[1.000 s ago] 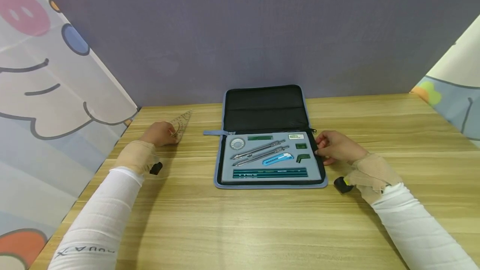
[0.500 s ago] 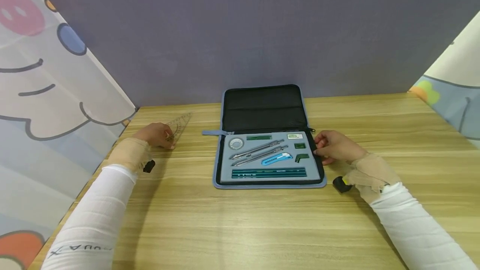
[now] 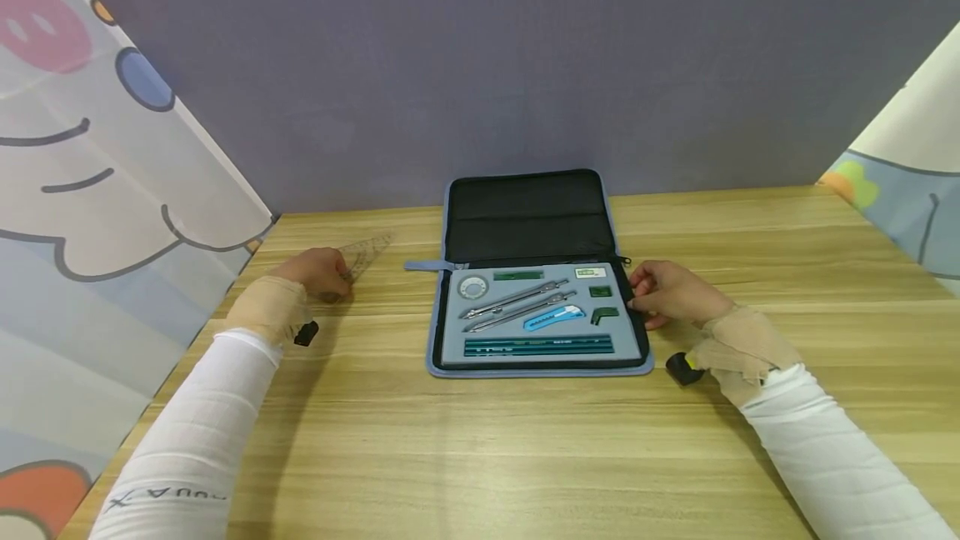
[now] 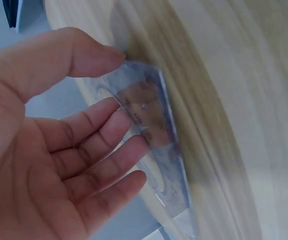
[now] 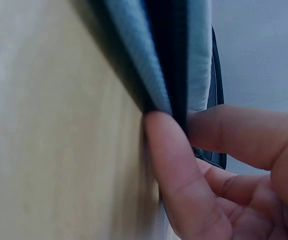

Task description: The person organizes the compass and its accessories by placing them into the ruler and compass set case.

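Note:
My left hand (image 3: 315,272), at the left of the table, holds a clear plastic set square (image 3: 365,252). In the left wrist view the thumb is at one corner of the set square (image 4: 151,95) and the fingertips lie against its face, partly seen through it. My right hand (image 3: 678,294) pinches the right edge of an open zip case (image 3: 532,219). In the right wrist view, thumb and finger grip the blue-grey fabric edge (image 5: 139,55). The case's grey tray (image 3: 480,319) carries two metal compasses (image 3: 517,300) and a blue utility knife (image 3: 553,318).
Dark green pencils (image 3: 538,346), a white eraser (image 3: 590,272), a round white disc (image 3: 473,287) and small green pieces (image 3: 603,316) also lie in the tray. A blue zip-end tab (image 3: 427,265) sticks out left. A grey partition (image 3: 480,65) stands behind the table.
The left hand shifted left, then slightly back right; the set square has swung, its far tip now a little lower and further right. My right hand stays at the case edge.

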Motion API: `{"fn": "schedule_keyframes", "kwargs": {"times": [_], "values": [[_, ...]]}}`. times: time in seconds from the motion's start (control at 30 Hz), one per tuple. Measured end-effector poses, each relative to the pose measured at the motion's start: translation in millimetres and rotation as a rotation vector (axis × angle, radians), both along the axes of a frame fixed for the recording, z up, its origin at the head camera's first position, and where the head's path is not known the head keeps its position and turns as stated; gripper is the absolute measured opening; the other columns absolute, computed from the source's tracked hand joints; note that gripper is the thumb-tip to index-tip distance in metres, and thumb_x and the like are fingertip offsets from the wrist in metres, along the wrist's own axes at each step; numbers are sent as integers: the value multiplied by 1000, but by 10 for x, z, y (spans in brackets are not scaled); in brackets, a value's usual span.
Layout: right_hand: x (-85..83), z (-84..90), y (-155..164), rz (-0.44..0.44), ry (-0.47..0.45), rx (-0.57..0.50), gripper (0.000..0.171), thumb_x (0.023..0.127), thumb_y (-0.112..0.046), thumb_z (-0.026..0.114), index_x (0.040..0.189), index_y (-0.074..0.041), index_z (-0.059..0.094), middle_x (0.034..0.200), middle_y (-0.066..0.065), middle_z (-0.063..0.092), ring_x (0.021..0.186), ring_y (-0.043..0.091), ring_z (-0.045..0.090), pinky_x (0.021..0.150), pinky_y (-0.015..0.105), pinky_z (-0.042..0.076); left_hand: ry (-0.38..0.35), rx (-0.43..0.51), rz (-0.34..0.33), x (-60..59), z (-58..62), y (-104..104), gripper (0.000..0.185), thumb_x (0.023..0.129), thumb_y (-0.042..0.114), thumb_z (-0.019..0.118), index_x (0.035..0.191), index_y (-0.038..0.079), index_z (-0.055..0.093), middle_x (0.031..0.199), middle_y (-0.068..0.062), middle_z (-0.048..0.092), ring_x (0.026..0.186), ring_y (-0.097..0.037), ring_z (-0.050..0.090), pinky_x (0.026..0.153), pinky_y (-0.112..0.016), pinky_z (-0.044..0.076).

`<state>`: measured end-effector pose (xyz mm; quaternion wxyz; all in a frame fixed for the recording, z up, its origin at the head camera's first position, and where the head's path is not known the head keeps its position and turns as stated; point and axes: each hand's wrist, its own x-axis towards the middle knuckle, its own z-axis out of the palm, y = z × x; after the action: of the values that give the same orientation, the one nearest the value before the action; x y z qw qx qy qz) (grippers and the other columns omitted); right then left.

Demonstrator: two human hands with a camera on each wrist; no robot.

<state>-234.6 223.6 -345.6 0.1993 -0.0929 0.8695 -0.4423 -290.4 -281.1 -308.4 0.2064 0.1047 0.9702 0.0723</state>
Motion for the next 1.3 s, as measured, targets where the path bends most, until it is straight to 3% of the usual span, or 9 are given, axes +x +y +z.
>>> {"fn": "schedule_keyframes", "kwargs": {"times": [0.1,0.2,0.4,0.73,0.87,1.1,1.3], "values": [[-10,-6,11,7,7,3,31,87,2,59,110,12,41,88,13,46,68,15,55,58,30,56,0,13,-4,-25,-48,-13,43,79,18,67,54,20,33,51,8,25,49,-7,22,49,-22,23],[-17,-14,12,8,12,5,31,87,2,59,110,12,41,88,12,46,68,15,54,57,30,56,-1,14,-14,-28,-72,-12,46,78,20,68,51,21,31,49,9,25,47,-6,19,47,-22,22],[-16,-20,11,9,20,-1,31,87,2,59,109,12,41,88,12,46,68,15,54,57,30,56,3,16,-44,-1,-73,11,43,74,15,67,59,17,26,54,6,21,51,-9,17,50,-24,20],[-11,-27,6,12,28,-7,30,86,5,58,108,14,41,87,13,46,66,14,55,57,30,57,21,-32,-113,7,-74,21,25,71,12,70,75,6,46,69,-1,40,62,-15,35,57,-27,30],[-15,-31,7,12,31,-5,30,85,5,58,108,14,41,87,13,47,66,14,55,57,30,57,19,-45,-126,11,-73,21,26,70,13,70,85,2,52,77,-4,47,68,-18,41,61,-28,36],[-20,-41,10,14,32,-1,31,86,4,59,109,14,41,87,13,46,66,14,55,57,30,57,-13,-18,-151,8,-93,19,24,71,12,68,79,6,46,68,-1,39,62,-14,34,57,-27,30],[-21,-46,11,12,29,-3,31,85,4,59,109,14,41,87,13,46,65,15,55,57,30,57,42,22,-213,-5,-123,-9,22,68,5,66,76,6,45,69,0,37,61,-14,31,57,-28,28]]}}
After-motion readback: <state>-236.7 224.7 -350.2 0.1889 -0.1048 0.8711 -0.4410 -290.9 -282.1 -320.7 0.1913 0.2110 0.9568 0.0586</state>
